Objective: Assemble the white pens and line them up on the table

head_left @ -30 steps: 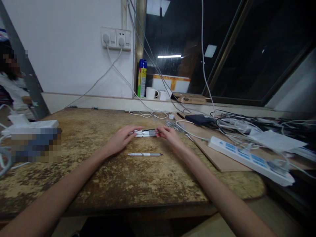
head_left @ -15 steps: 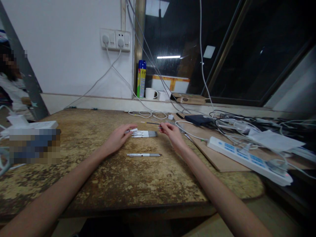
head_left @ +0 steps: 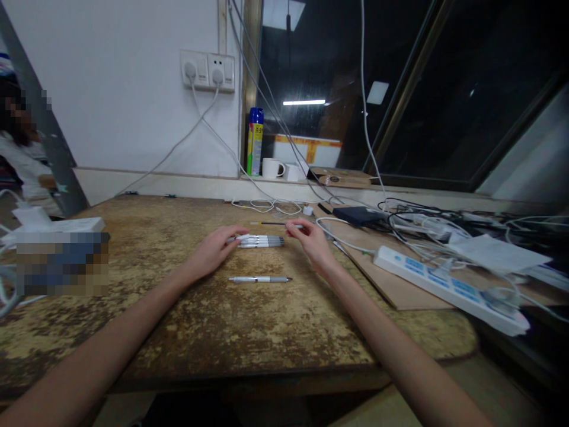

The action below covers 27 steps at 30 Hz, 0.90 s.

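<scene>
Between the thumb and fingers of my left hand [head_left: 216,248] is a white pen barrel [head_left: 242,238], partly hidden by the fingers. It is close against the left end of a row of several silver-and-white pens [head_left: 262,241] lying side by side on the worn wooden table [head_left: 240,332]. To the right of that row, my right hand [head_left: 307,237] pinches a thin dark pen refill [head_left: 271,223] with a yellowish end, which points left behind the row. A small light piece also shows at these fingertips, too small to make out. Nearer to me lies a single pen [head_left: 260,279], touched by neither hand.
A white power strip [head_left: 444,290] and a brown board [head_left: 382,279] lie to the right, with tangled cables [head_left: 427,225] behind. At the left edge stands another white power strip [head_left: 80,225]. A spray can [head_left: 255,142] and white mug [head_left: 271,168] stand on the sill.
The refill in my right hand has shifted slightly left and tilted a little. My left hand's pen barrel has moved slightly right and down toward the row. The single pen has not moved.
</scene>
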Tool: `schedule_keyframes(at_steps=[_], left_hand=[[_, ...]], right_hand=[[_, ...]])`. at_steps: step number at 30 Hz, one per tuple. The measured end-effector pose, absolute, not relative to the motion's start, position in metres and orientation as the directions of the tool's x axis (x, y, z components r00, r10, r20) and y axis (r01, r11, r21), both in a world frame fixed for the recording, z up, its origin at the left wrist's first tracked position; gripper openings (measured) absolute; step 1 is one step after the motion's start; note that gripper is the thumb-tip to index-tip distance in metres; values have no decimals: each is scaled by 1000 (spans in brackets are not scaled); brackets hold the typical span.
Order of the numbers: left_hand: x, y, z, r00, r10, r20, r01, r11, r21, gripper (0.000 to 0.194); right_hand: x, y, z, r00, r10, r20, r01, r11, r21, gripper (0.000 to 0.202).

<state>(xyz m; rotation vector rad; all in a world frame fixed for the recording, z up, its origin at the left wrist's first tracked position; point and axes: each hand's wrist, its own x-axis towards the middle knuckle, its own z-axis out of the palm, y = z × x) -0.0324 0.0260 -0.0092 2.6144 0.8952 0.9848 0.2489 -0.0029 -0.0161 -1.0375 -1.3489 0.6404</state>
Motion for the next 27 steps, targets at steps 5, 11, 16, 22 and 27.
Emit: schedule_keyframes(at_steps=[5,11,16,22,27], left_hand=[[-32,26,-9,593,601,537,472,-799,372,29],[-31,21,-4,595,614,519,488,-789,373,29],[-31,19,-4,598,613,516,482,-790,379,30],[-32,19,-3,591,616,521,482,-787,384,30],[-32,19,-2,590,613,525,473,-790,390,30]], right_hand=[[249,-3,-16,150,868,474,182,447,-876,40],[249,-4,-14,157,859,487,200,455,-868,41],[247,-7,-11,180,866,466,190,434,-881,40],[245,-10,-8,196,888,415,97,403,-910,41],[243,-11,-8,177,915,362,-1,368,-930,39]])
